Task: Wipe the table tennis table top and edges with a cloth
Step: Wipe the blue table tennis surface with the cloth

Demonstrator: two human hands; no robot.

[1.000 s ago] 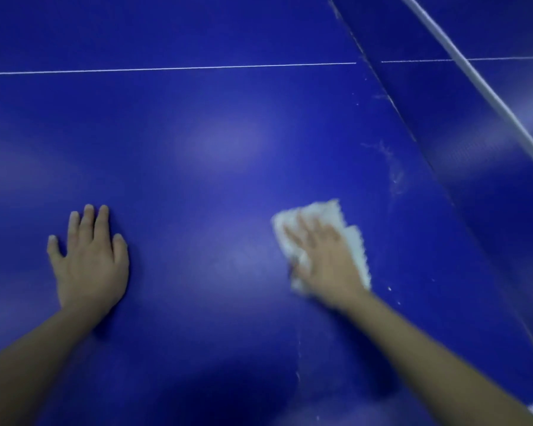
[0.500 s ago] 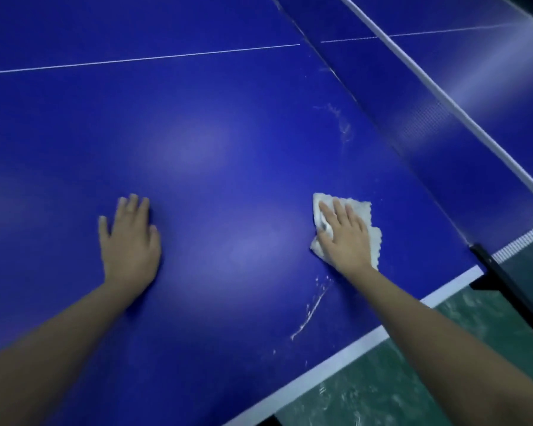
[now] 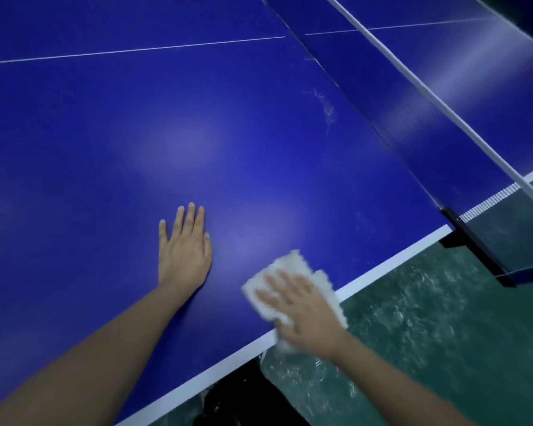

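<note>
The cloth [image 3: 293, 272], white, nubbly and folded into a pad, lies at the table's [image 3: 197, 124] near side, overhanging its white edge stripe [image 3: 391, 259], seemingly to catch the border. The right hand [image 3: 305, 312] presses it flat with fingers spread, not pinching. The left hand [image 3: 183, 250] rests palm-down, fingers together, on the smooth blue top, probably bracing the reach.

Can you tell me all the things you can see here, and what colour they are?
table: one, blue with white lines, fills most of the view
net: one, dark with white top band, upper right
net post: one, black, clamped at the table's right edge
smudge: one, whitish, near the net
floor: green, lower right
cloth: one, white, at the near edge
left hand: flat on the table
right hand: pressing on the cloth
</note>
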